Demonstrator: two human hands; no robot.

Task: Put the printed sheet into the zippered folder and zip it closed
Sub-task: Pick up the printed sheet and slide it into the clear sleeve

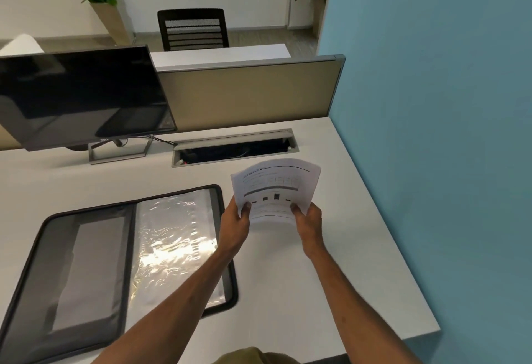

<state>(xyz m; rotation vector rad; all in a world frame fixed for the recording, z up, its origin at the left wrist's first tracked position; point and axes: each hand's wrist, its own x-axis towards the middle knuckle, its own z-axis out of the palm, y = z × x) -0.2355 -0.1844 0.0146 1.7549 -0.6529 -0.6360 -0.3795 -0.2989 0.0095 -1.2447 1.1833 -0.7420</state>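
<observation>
While fingers [246,208] of the left hand [236,227] and right hand [307,221] are clamped on the printed sheet [276,188], held bowed at two o'clock from the open zippered folder [86,263], its limp corners could be creased against the clear sleeve [172,234].

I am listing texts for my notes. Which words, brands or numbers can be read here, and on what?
"DELL": brand on the lower bezel of the monitor, small but legible.
The printed sheet, held by left hand and right hand: lines and a table, too blurred to read.
The zippered folder: no text seen.
</observation>
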